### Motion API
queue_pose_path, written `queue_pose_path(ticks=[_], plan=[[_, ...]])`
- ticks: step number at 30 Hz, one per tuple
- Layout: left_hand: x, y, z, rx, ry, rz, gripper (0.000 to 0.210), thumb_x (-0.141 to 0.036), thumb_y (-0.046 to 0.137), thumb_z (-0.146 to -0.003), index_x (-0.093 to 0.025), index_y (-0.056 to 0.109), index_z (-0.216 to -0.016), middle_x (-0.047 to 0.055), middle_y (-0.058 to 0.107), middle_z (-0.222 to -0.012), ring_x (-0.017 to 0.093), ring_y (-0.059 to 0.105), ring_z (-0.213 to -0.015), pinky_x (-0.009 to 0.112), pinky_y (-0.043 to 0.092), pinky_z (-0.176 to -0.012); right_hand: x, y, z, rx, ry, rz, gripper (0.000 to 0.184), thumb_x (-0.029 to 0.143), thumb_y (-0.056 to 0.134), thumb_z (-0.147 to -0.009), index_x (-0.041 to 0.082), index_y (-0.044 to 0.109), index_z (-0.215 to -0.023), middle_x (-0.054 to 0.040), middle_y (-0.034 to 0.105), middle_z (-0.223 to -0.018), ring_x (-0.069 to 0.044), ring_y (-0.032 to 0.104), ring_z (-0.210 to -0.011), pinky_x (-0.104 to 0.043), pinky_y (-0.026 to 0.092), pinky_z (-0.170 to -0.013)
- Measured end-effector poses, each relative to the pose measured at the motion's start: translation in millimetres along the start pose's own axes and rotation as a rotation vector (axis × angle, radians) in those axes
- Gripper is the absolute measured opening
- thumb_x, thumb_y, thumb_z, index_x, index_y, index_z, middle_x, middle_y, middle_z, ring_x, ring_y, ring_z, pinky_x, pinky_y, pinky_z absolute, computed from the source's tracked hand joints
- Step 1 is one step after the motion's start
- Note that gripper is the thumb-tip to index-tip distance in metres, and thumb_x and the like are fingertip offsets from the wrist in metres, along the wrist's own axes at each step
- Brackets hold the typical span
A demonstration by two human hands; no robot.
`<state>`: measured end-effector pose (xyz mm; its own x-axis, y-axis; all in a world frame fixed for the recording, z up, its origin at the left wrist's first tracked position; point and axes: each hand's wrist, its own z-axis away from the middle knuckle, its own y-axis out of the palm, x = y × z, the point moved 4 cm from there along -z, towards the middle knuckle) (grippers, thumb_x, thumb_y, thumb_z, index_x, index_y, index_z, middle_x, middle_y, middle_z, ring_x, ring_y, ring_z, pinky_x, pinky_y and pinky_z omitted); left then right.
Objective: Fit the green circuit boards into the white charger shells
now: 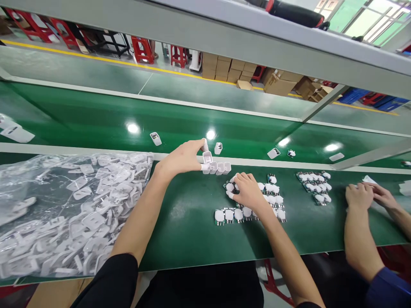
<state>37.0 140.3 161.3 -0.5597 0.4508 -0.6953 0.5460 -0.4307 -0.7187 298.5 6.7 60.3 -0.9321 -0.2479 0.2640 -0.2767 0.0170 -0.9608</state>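
My left hand [184, 159], with white covers on its fingertips, pinches a small white plastic housing [207, 158], its hollow end facing me. Just below it, a short row of similar white housings [220, 168] stands side by side. My right hand [249, 191] has its thumb and finger, also in white covers, closed around a small circuit board with a round white part [230, 187] at the left end of a group. Closer to me lies a row of such boards [229, 214]. My right hand and forearm hide some of the boards.
A clear plastic bag [41, 205] with many white plastic pieces spreads over the left. Another person's hands [359, 196] work at the right, near more boards [314, 187]. A metal rail [257, 161] runs behind the row; a shelf [205, 32] spans above.
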Motion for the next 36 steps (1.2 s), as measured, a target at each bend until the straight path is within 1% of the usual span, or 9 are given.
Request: queue_pose_path(ticks=[2,5,9,13,17,20,23,28,36], plan=[[-3.4,0.5,0.3,0.007,0.016,0.046,0.028,-0.025,0.075,-0.074,-0.026,0.057,-0.096,0.005,0.077,-0.111,0.031,0.072,-0.100,0.044,0.055,-0.083,4.2,-4.1,2.7,-0.073,-0.007,-0.117,0.018,0.019,0.073,-0.075,0.025,0.064,-0.090,-0.0072,0.070,-0.092,-0.029,0.060,-0.093,-0.044,0.046,-0.092],[-11.4,2.8,0.7,0.016,0.079,0.154,0.033,-0.027,0.080,-0.074,-0.026,0.056,-0.097,0.005,0.079,-0.113,0.031,0.074,-0.108,0.047,0.060,-0.095,12.5,-18.1,9.8,-0.206,-0.062,-0.342,0.025,0.026,0.072,-0.086,0.025,0.067,-0.110,-0.0029,0.071,-0.091,-0.024,0.065,-0.083,-0.041,0.054,-0.084],[-26.8,8.7,3.4,-0.039,0.210,0.288,0.040,-0.027,0.085,-0.073,-0.025,0.057,-0.102,0.006,0.078,-0.120,0.030,0.076,-0.114,0.047,0.063,-0.102,20.0,-55.6,8.6,-0.397,-0.193,-0.604,0.042,0.043,0.068,-0.097,0.027,0.062,-0.136,-0.0074,0.078,-0.112,-0.024,0.077,-0.090,-0.042,0.064,-0.080],[-44.5,15.1,11.3,-0.139,0.373,0.336,0.048,-0.019,0.081,-0.070,-0.026,0.058,-0.112,0.008,0.076,-0.129,0.028,0.077,-0.112,0.045,0.066,-0.095,34.8,-110.3,-11.6,-0.581,-0.399,-0.923,0.051,0.039,0.085,-0.090,0.030,0.069,-0.137,-0.0099,0.081,-0.120,-0.029,0.082,-0.101,-0.050,0.071,-0.086],[-63.2,14.7,21.1,-0.281,0.618,0.262,0.058,-0.014,0.077,-0.070,-0.027,0.061,-0.124,0.006,0.078,-0.116,0.027,0.077,-0.105,0.045,0.065,-0.091,58.5,-143.9,-30.8,-0.660,-0.486,-0.984,0.050,0.037,0.096,-0.080,0.031,0.079,-0.127,-0.0098,0.083,-0.114,-0.034,0.081,-0.113,-0.059,0.074,-0.094],[-72.2,10.1,26.8,-0.406,0.769,0.212,0.062,-0.013,0.077,-0.074,-0.026,0.061,-0.132,0.004,0.077,-0.109,0.023,0.075,-0.092,0.046,0.064,-0.091,67.0,-145.8,-35.2,-0.698,-0.482,-0.958,0.050,0.042,0.099,-0.078,0.033,0.081,-0.124,-0.0098,0.084,-0.113,-0.036,0.081,-0.113,-0.062,0.074,-0.096],[-74.4,6.3,28.8,-0.468,0.825,0.196,0.064,-0.014,0.078,-0.076,-0.027,0.061,-0.136,0.004,0.077,-0.108,0.021,0.074,-0.087,0.044,0.063,-0.087,68.3,-139.8,-34.9,-0.692,-0.513,-0.912,0.060,0.034,0.101,-0.076,0.036,0.080,-0.132,-0.0079,0.087,-0.113,-0.035,0.082,-0.107,-0.060,0.074,-0.089],[-74.4,5.9,28.2,-0.457,0.875,0.168,0.063,-0.022,0.084,-0.082,-0.027,0.060,-0.140,0.002,0.075,-0.098,0.023,0.075,-0.089,0.041,0.063,-0.080,67.4,-135.7,-35.6,-0.668,-0.577,-0.813,0.073,0.014,0.094,-0.076,0.039,0.077,-0.143,-0.0050,0.088,-0.122,-0.033,0.081,-0.107,-0.055,0.072,-0.082],[-78.1,2.2,28.5,-0.470,0.916,0.163,0.060,-0.021,0.084,-0.086,-0.027,0.059,-0.140,0.001,0.074,-0.092,0.023,0.073,-0.087,0.038,0.060,-0.074,65.0,-131.1,-36.3,-0.666,-0.572,-0.760,0.075,0.018,0.094,-0.077,0.042,0.075,-0.146,-0.0048,0.088,-0.122,-0.034,0.082,-0.104,-0.056,0.072,-0.080]])
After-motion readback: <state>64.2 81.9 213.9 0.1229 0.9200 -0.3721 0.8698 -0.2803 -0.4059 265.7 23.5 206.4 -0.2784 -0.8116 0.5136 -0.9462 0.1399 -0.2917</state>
